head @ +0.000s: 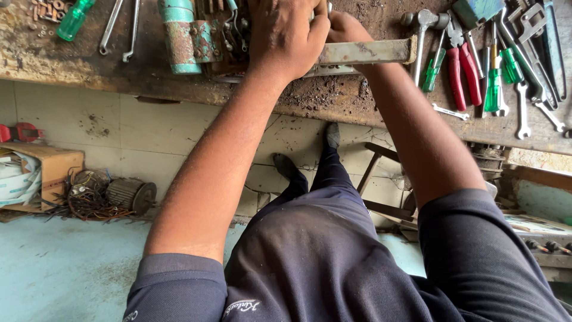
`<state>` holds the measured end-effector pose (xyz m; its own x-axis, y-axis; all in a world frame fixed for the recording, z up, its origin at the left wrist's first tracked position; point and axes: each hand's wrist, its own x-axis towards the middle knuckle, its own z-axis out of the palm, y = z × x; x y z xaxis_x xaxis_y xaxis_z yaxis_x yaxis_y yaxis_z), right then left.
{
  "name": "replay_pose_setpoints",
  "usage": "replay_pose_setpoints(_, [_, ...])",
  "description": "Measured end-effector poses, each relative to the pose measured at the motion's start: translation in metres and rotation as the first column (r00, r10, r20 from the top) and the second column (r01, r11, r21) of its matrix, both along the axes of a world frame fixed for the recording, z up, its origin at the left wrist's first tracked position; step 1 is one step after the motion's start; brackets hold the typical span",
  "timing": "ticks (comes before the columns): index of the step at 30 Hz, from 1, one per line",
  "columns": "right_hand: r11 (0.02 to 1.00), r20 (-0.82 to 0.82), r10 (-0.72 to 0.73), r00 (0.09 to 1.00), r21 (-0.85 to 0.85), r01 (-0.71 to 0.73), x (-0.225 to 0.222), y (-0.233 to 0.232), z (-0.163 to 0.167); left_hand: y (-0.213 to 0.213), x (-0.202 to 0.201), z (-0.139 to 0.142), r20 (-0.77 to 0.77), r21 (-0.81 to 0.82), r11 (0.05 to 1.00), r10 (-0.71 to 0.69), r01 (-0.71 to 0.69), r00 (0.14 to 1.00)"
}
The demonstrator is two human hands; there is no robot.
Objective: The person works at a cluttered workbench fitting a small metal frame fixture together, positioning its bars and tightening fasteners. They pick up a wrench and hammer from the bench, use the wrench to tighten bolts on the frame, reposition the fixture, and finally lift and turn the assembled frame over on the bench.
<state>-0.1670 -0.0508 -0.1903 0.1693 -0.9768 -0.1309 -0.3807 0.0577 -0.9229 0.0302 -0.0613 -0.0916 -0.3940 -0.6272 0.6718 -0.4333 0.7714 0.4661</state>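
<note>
My left hand (286,33) is closed over the near end of a long flat metal bar (369,52) lying on the worn wooden workbench (89,68). My right hand (345,27) is tucked just behind it, fingers hidden, pressed against the same bar. A rusty teal metal cylinder (182,36) with a clamp sits immediately left of my left hand. What lies under my palms is hidden.
Right of the bar lie a hammer (423,30), red-handled pliers (462,68), green screwdrivers (493,83) and several spanners (523,110). A green screwdriver (74,18) and a bent rod lie at the left. Below, a cardboard box (42,173), wire coil and a motor rotor (134,195) rest on the floor.
</note>
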Motion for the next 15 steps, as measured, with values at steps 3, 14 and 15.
replay_pose_setpoints(3, [0.965,-0.195,0.034,0.98,-0.248,-0.083,0.004,0.042,0.015,0.0,0.0,0.004,0.036,0.044,0.999,-0.002,0.001,0.999])
replay_pose_setpoints(14, [0.878,-0.097,-0.278,0.956,-0.43,0.212,0.017,0.158,0.017,-0.003,-0.001,0.001,0.039,0.146,0.988,-0.049,0.043,0.998])
replay_pose_setpoints(15, [0.905,0.091,-0.342,0.935,-0.239,0.353,0.006,0.155,0.012,-0.005,-0.003,-0.001,0.043,0.204,0.977,-0.074,0.064,0.996])
